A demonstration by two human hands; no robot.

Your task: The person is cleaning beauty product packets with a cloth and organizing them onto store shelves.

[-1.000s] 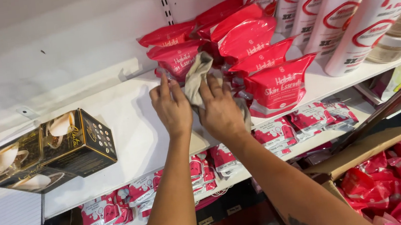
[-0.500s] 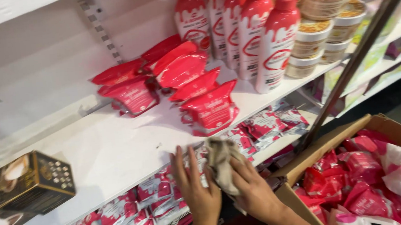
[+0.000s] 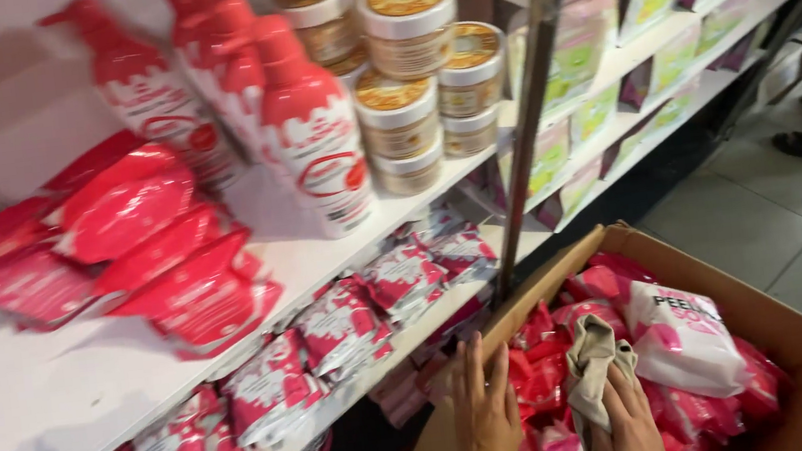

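1. Down at the bottom edge of the view, both hands are inside the cardboard box (image 3: pixel 732 304): the left hand (image 3: pixel 485 417) lies flat with its fingers (image 3: pixel 477 363) spread narrow over red packets (image 3: pixel 549 380), holding nothing that I can see.
2. Just beside it, the right hand (image 3: pixel 630 426) has its fingers (image 3: pixel 631 386) closed on a beige cloth (image 3: pixel 593 365), which stands up crumpled above the knuckles.
3. To do this well, I judge the cloth should stay bunched in the right hand so the left can take a packet cleanly without dragging its neighbours.
4. Right of the fingers, a white-and-pink pouch (image 3: pixel 680 335) lies on top of the red ones.
5. Above and left, the white shelf (image 3: pixel 21 420) carries red flat pouches (image 3: pixel 153 254), tall red-and-white pump bottles (image 3: pixel 311 145) and stacked round jars with gold lids (image 3: pixel 403 64).
6. Lower, a second shelf holds small pink-and-white sachets (image 3: pixel 268 382); green packs (image 3: pixel 600 112) sit further right.
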